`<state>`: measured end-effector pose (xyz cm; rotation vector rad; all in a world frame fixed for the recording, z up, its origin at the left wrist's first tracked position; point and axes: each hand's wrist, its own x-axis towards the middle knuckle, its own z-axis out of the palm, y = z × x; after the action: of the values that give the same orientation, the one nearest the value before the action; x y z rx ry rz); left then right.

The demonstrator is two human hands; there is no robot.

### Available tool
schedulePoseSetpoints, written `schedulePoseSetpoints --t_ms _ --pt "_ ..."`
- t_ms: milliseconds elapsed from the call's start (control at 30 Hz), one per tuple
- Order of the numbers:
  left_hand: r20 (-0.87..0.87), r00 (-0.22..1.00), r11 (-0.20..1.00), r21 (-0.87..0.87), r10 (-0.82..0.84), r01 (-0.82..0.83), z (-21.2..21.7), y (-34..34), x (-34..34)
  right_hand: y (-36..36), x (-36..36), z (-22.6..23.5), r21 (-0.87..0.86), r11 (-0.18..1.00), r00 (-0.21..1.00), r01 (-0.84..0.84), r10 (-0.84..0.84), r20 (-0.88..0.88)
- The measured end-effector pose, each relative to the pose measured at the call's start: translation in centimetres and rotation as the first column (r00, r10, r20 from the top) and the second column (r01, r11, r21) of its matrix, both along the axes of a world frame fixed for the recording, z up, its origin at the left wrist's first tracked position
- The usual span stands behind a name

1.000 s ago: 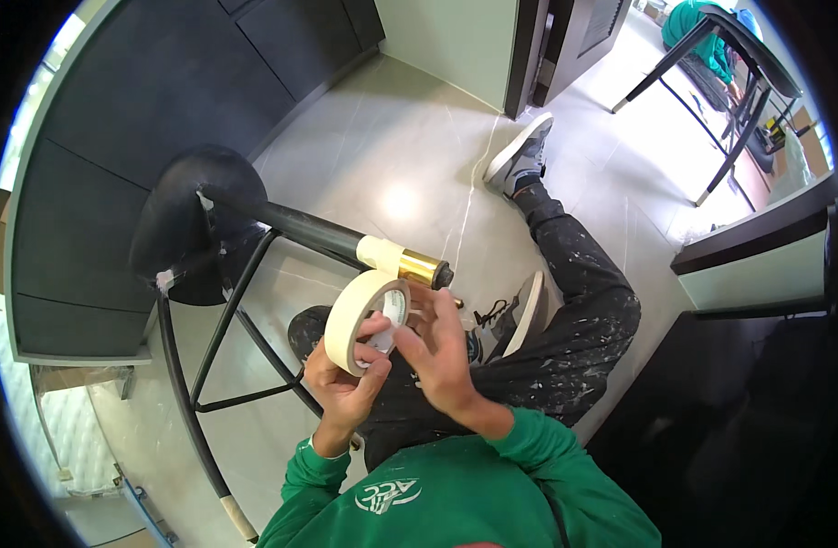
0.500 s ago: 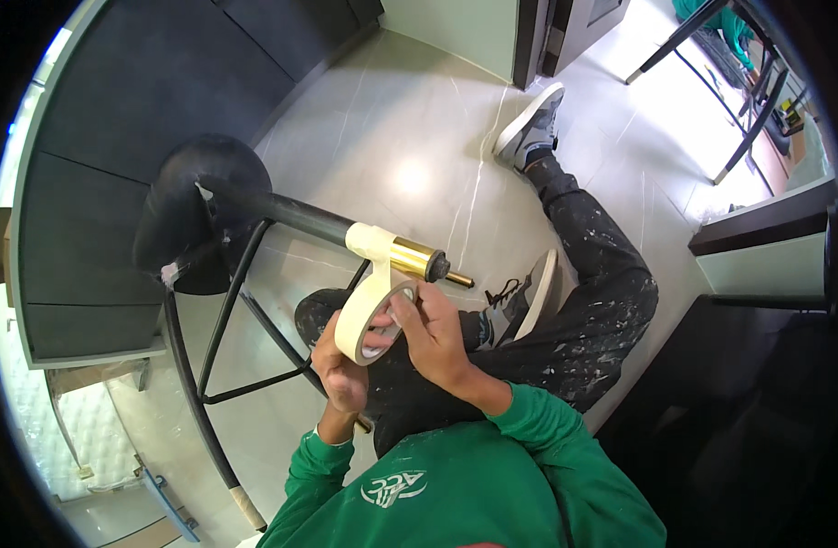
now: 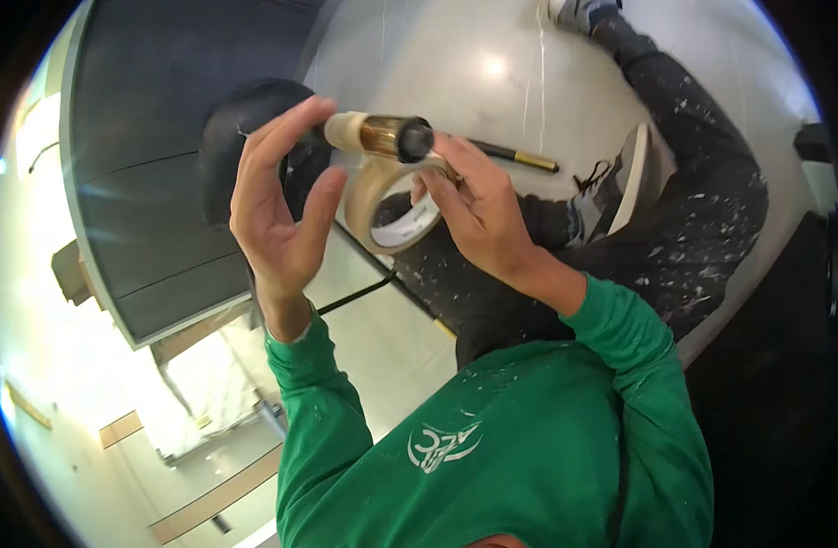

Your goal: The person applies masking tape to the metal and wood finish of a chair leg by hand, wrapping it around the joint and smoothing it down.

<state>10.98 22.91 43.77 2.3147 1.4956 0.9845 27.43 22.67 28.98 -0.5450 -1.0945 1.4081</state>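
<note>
My right hand [image 3: 483,210] grips the right side of a cream masking tape roll [image 3: 358,208], fingers hooked into its ring. The roll hangs just below the end of a black stool leg, whose gold tip [image 3: 382,137] ends in a dark foot cap. A band of masking tape [image 3: 344,131] is wrapped around the leg beside the gold. My left hand [image 3: 277,215] is open, thumb and fingers spread, with its fingertips close to the wrapped part; whether they touch it is unclear. The stool's black round seat [image 3: 225,137] is partly hidden behind this hand.
Another black leg with a gold end [image 3: 536,162] points right, beyond my right hand. My paint-spotted dark trousers [image 3: 702,237] and a grey shoe [image 3: 620,196] are at right. A dark cabinet [image 3: 172,137] stands at left, with pale wrapped material [image 3: 209,384] below it.
My left hand has let go of the roll, opened and risen to the leg. My right hand still holds the roll. The view has shifted, and the taped leg end now appears higher.
</note>
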Motion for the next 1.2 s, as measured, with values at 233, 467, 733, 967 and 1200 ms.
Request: schedulePoseSetpoints --t_ms 233,467,733,967,1200 --pt "-0.116 0.988 0.967 -0.246 -0.101 0.070 1.4 1.9 1.2 0.5 -0.4 -1.4 0.080 0.996 0.999 0.039 -0.036 -0.038" --pt "-0.259 0.964 0.970 -0.243 -0.056 -0.008 1.6 1.1 1.2 1.2 -0.7 -2.5 0.110 0.994 0.995 -0.015 0.025 -0.093" --pt "-0.258 0.966 0.983 -0.170 0.027 -0.073 0.9 0.2 0.9 1.3 -1.2 -3.7 0.117 0.993 0.996 0.004 0.006 -0.085" --pt "-0.115 0.993 0.973 -0.231 -0.023 -0.004 1.8 0.0 -0.4 1.9 -0.6 -4.3 0.157 0.987 0.996 -0.026 0.038 -0.075" --pt "-0.089 0.996 0.976 -0.217 -0.023 0.003 2.0 -0.5 -1.1 3.7 -0.1 -3.9 0.129 0.988 0.990 0.082 -0.066 -0.122"
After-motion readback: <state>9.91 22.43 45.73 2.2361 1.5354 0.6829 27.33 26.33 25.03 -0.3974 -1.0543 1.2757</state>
